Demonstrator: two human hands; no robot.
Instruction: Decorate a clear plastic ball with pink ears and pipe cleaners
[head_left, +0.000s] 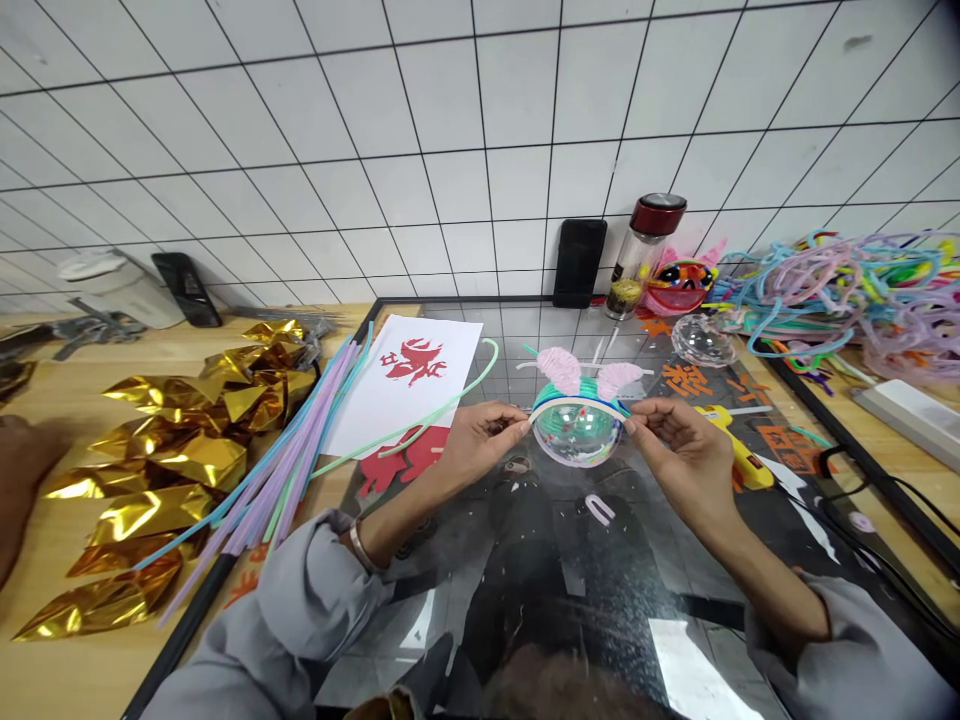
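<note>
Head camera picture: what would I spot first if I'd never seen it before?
Probably the clear ball with pink fuzzy ears in the middle, pinched between the left hand and right hand. Next, the shiny gold foil pieces heaped at left, and the tangled pile of colourful pipe cleaners at upper right.

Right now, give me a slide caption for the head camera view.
Both hands, left hand and right hand, hold a clear dome with pink pipe-cleaner ears over a glass tabletop.

A clear plastic dome (577,437), rimmed with blue and green fuzzy wire and topped by two pink fuzzy ears, is held above the glass mid-table.
</note>
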